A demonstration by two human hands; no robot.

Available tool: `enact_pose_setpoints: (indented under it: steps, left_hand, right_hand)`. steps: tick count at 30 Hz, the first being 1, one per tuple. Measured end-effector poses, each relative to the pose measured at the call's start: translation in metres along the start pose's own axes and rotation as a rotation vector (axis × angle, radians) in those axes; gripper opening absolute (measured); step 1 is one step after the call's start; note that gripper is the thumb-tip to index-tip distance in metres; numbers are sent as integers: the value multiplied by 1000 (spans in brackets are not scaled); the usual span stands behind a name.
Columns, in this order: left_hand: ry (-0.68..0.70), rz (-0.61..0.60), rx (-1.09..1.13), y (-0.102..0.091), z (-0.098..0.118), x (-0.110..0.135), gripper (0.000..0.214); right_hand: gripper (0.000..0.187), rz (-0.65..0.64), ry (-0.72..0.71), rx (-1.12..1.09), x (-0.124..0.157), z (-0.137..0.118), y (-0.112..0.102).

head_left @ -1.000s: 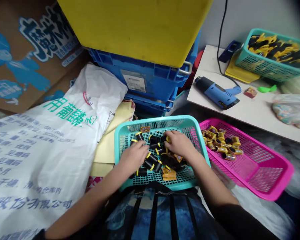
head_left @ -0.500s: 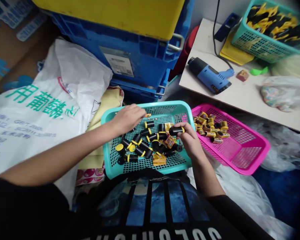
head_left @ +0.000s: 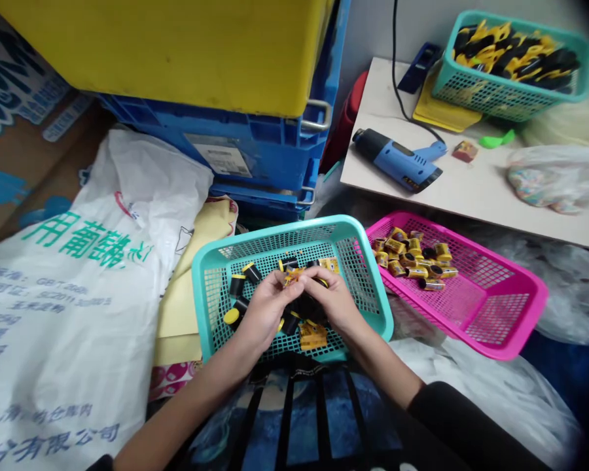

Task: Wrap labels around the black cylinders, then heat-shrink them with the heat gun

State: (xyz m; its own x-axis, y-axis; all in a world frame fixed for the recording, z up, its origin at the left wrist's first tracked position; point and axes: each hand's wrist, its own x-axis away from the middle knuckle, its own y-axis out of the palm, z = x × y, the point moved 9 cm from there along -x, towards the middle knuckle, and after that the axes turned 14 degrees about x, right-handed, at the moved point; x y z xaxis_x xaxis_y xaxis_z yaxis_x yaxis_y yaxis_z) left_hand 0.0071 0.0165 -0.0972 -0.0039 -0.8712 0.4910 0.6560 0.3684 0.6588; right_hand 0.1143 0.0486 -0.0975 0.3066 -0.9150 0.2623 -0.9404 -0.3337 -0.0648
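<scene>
My left hand (head_left: 265, 313) and my right hand (head_left: 331, 304) meet over the middle of a teal plastic mesh basket (head_left: 275, 229), fingers curled together around a small black-and-yellow cylinder that they mostly hide. Several loose black cylinders with yellow rings (head_left: 238, 285) lie beside my left hand. Gold-wrapped pieces (head_left: 313, 337) sit just below my right hand. To the right, a magenta mesh basket (head_left: 515, 320) holds several gold-and-black cylinders (head_left: 407, 258).
Behind the baskets stand blue crates (head_left: 255, 150) under a yellow lid (head_left: 152, 52). A white printed sack (head_left: 78, 307) lies left. At upper right, a white table (head_left: 471, 196) carries a blue heat gun (head_left: 397, 160), a teal basket of finished pieces (head_left: 510, 65) and a plastic bag (head_left: 552, 176).
My left hand has come from the basket's upper left rim to the middle, joining my right hand, which held a cylinder. The view has shifted, and the pieces in the teal basket have moved.
</scene>
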Motion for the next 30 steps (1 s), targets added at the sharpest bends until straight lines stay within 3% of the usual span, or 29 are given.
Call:
enact_pose_setpoints:
  steps: [4,7,14,17,20,22,24,27,30]
  left_hand:
    - [28,-25,-52,2,14,0,45]
    - [75,38,-185,-2,25,-3,53]
    - [186,117,-491,-6,34,-1,35]
    - [329,146,-531,-9,48,1,26]
    - [309,183,-477,-16,49,0,27]
    - [196,173,-420,-17,39,-3,31]
    - [134,139,-374,-14,32,-4,33]
    - [138,108,-360,-6,31,-5,38]
    - [177,97,-436,0,37,-4,55]
  right_hand:
    - [28,22,-1,117,-1,-6,-13]
    - [29,-21,4,164,-2,-11,-16]
    - [38,-41,-23,302,-4,-10,-14]
    - [43,-93,20,484,-4,-1,-15]
    - [42,5,50,668,-5,-1,-32]
    - [47,29,18,561,-6,-7,-35]
    - [42,-55,-18,364,-7,-11,-26]
    - [32,-136,-3,193,-9,-10,-12]
    - [40,-78,19,198,-10,-7,-13]
